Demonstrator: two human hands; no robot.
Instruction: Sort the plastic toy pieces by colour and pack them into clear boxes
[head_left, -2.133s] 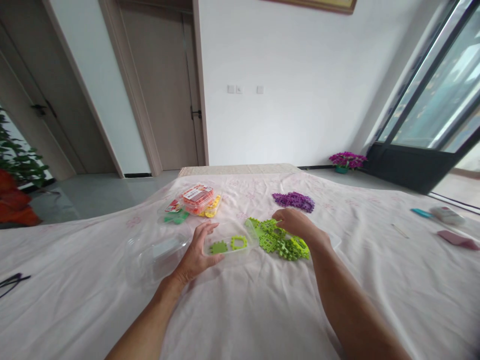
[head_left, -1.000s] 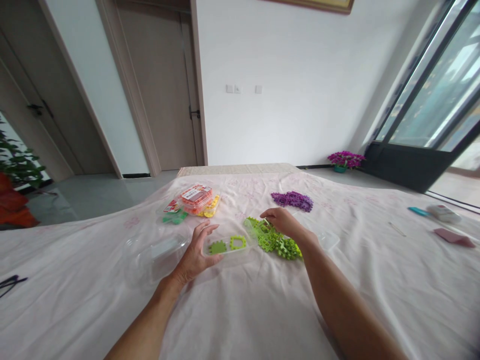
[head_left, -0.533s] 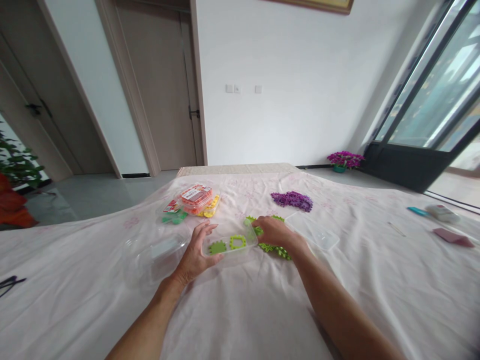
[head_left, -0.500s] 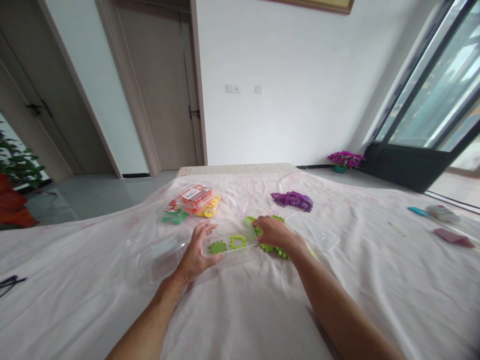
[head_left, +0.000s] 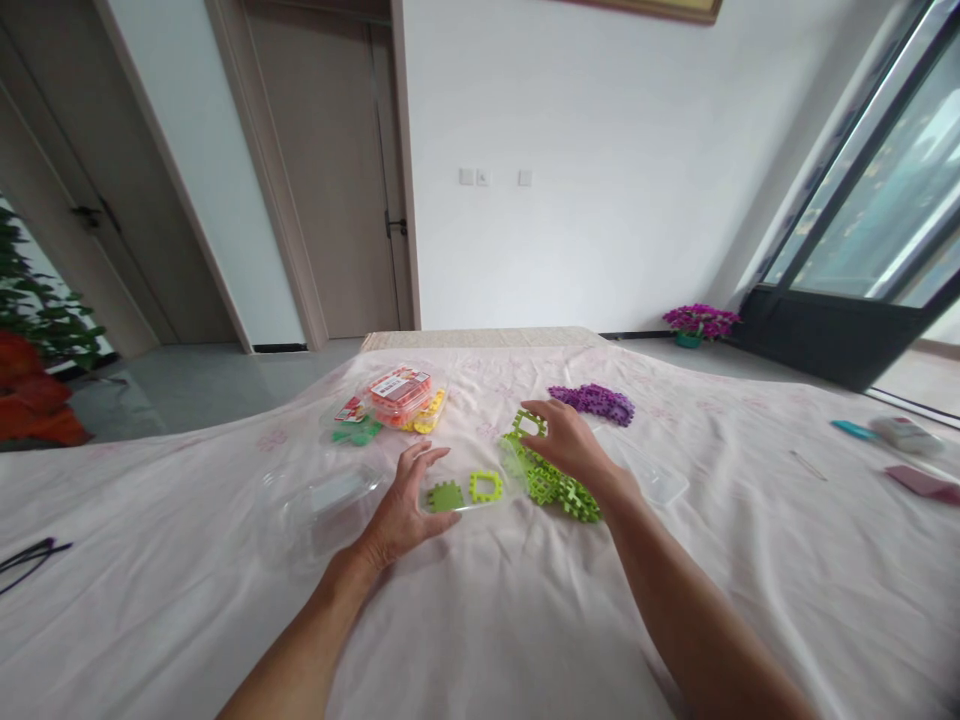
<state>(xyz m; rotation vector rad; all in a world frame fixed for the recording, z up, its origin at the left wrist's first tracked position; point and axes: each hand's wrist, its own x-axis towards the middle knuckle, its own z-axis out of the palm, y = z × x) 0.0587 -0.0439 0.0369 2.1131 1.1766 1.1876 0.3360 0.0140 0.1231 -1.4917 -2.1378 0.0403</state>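
My left hand is closed round the left end of a clear plastic box, thumb at its near edge and fingers at its far side. Inside the box lie a solid green toothed square and a hollow yellow-green toothed square. To the right, my right hand pinches a hollow green toothed square between thumb and fingers. Below that hand is a heap of green interlocking pieces, partly covered by the hand and wrist.
Filled clear boxes with orange pieces, yellow pieces and green pieces stand at back left. Purple pieces lie at back right. Clear plastic containers and a lid flank my hands on the cloth.
My right hand has lifted from the green heap with a hollow green square in its fingers, uncovering more of the heap. My left hand stays on the box. The view has shifted slightly.
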